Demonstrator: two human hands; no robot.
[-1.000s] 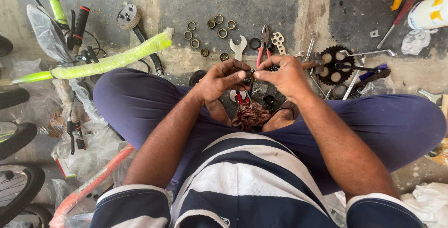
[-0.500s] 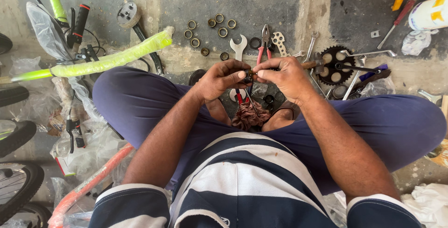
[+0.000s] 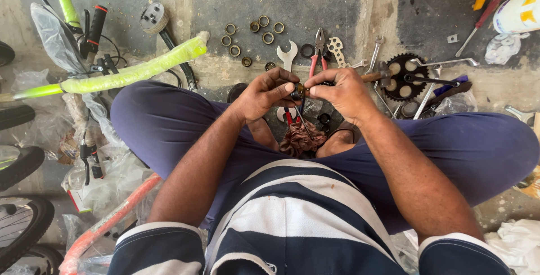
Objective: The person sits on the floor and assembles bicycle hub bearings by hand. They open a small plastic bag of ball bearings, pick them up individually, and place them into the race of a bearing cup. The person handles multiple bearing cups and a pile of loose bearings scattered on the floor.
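Note:
I sit cross-legged on a concrete floor. My left hand (image 3: 264, 92) and my right hand (image 3: 344, 91) meet in front of me, fingertips pinched together on a small dark round metal part (image 3: 300, 90). A thin rod or axle seems to run down from it toward a reddish-brown rag (image 3: 302, 138) lying between my feet. Red-handled pliers (image 3: 316, 55) lie just beyond my hands.
Several brass rings (image 3: 253, 34) and spanners (image 3: 287, 55) lie ahead. A black chainring (image 3: 402, 76), a hammer (image 3: 378, 74) and screwdrivers (image 3: 482, 10) are at the right. A bike frame wrapped in green (image 3: 132, 72), handlebars (image 3: 84, 22) and tyres (image 3: 22, 227) crowd the left.
Both hands stay pinched on the small part; the fingers shift slightly, as if turning it. Nothing else has moved.

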